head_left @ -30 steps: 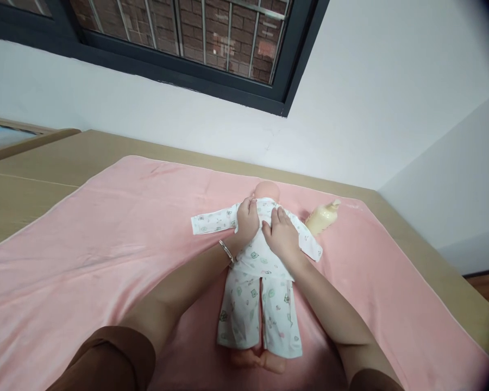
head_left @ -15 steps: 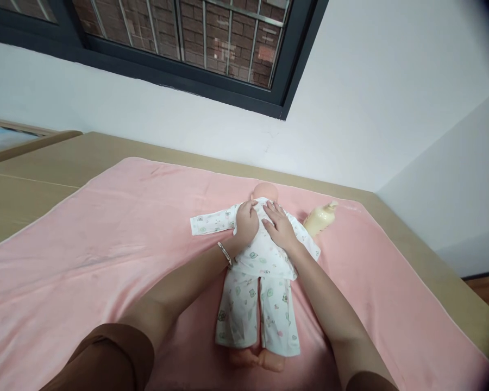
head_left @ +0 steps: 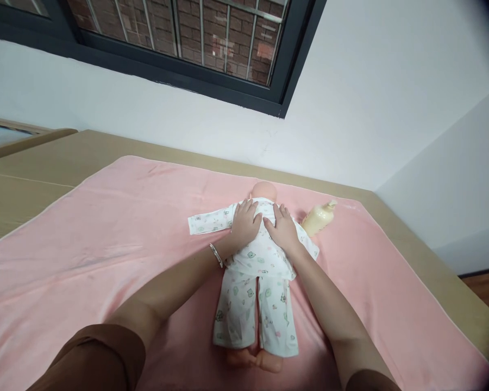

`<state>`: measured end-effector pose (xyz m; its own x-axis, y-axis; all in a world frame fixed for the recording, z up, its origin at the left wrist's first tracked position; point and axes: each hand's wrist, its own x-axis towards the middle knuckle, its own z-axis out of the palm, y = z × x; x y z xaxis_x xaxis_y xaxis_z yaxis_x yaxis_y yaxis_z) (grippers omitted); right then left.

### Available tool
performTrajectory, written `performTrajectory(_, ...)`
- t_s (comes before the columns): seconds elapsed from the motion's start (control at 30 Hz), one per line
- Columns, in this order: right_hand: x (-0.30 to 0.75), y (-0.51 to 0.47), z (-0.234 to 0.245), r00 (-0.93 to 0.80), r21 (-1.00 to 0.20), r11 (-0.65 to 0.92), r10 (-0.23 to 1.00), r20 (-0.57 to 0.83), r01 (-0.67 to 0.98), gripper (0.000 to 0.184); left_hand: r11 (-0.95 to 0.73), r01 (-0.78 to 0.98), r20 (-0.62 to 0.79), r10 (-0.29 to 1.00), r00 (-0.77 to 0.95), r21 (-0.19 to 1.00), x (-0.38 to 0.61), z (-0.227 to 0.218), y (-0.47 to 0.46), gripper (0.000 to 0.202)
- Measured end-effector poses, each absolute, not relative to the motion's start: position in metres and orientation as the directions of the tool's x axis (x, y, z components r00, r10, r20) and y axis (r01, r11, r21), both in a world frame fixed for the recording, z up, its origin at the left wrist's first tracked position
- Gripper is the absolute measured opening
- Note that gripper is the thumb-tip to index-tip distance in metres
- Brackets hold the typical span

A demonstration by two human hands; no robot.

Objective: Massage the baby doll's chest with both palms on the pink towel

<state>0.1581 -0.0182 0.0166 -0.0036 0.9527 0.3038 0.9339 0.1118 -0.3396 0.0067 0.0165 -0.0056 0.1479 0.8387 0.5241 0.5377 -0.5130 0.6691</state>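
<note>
A doll [head_left: 264,252] lies stretched out on a pink blanket [head_left: 146,217], right of the blanket's middle, its head at the far end. The left hand [head_left: 245,224] and right hand [head_left: 284,231] rest on its upper body, fingers extended and gripping nothing, covering part of the top. A cream-coloured bottle [head_left: 318,218] is just beyond the right sleeve; whether they touch is unclear. A bracelet [head_left: 215,255] circles the left wrist.

The doll wears a white top and trousers printed with small green and pink motifs; its left-side sleeve is spread flat, and bare feet show at the near end. The head is near the blanket's far edge, where a strip of table [head_left: 175,156] meets the wall [head_left: 350,108]. Blanket stretches widely to the left, less so to the right.
</note>
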Motion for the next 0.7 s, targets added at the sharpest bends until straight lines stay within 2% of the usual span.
performTrajectory(0.1,0.155,-0.019,0.021,0.005,-0.282,0.076,0.961,0.276,0.956,0.070,-0.518,0.587,0.513,0.836,0.194,0.622,0.005,-0.004,0.015,0.041)
performTrajectory(0.23,0.155,-0.022,0.024,-0.028,-0.198,0.093,0.951,0.308,0.976,0.060,-0.542,0.680,0.528,0.808,0.261,0.494,0.004,-0.002,0.016,0.042)
performTrajectory(0.33,0.157,-0.023,0.023,-0.091,-0.154,0.152,0.934,0.346,0.976,0.055,-0.569,0.717,0.580,0.765,0.281,0.403,0.004,-0.002,0.017,0.038)
performTrajectory(0.47,0.155,-0.026,0.022,-0.148,-0.106,0.203,0.911,0.385,0.973,0.048,-0.586,0.733,0.661,0.706,0.253,0.346,0.004,-0.003,0.014,0.032)
performTrajectory(0.6,0.146,-0.032,0.023,-0.070,-0.093,0.119,0.907,0.416,0.989,0.045,-0.596,0.744,0.710,0.661,0.242,0.302,0.005,-0.006,0.010,0.029)
performTrajectory(0.7,0.140,-0.036,0.024,0.014,-0.110,0.035,0.908,0.419,0.993,0.044,-0.570,0.759,0.702,0.678,0.218,0.315,0.007,-0.006,0.008,0.028)
